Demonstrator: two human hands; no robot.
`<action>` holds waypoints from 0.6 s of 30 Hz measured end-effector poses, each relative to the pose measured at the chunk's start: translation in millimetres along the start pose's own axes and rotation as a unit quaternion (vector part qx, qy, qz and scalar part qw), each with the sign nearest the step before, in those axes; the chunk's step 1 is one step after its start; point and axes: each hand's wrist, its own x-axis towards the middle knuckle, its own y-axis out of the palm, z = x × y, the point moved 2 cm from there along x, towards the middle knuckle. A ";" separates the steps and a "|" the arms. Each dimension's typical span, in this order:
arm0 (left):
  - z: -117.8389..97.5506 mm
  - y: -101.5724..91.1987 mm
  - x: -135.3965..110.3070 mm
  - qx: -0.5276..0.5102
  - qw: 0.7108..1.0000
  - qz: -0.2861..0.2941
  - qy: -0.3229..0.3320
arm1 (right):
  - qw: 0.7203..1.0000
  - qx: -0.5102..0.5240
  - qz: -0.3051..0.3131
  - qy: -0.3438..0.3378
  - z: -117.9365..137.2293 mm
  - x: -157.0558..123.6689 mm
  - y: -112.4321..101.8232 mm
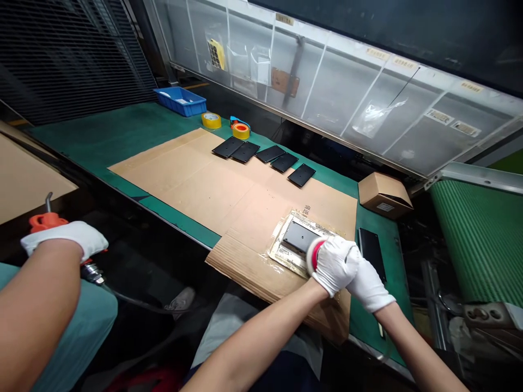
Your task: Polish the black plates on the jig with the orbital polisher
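Observation:
My left hand, in a white glove, is closed on a round white pad with a red band. The pad is against the right part of a dark flat plate with small holes. That plate lies on a white printed board edged with clear tape, on the cardboard. My right hand, also gloved, is pressed close against the left one with its fingers curled. What those fingers grip, if anything, is hidden. Several black plates lie in a row along the far side of the cardboard.
A co-worker's gloved hand holds an orange air gun at the left. Tape rolls, a blue bin and a cardboard box stand on the green bench. Another black plate lies right of my hands, near a green ribbed conveyor.

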 end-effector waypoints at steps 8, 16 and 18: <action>30.3 -46.6 -1.1 -0.069 0.992 -0.090 -0.053 | 0.992 -0.014 0.030 -0.121 71.6 29.0 -11.5; 53.2 -74.3 21.1 -0.034 0.988 -0.120 -0.093 | 0.983 0.036 0.043 -0.175 108.4 65.7 -26.6; 41.7 -51.5 17.2 -0.025 0.992 -0.097 -0.075 | 0.984 0.027 0.029 -0.172 80.8 53.5 -17.7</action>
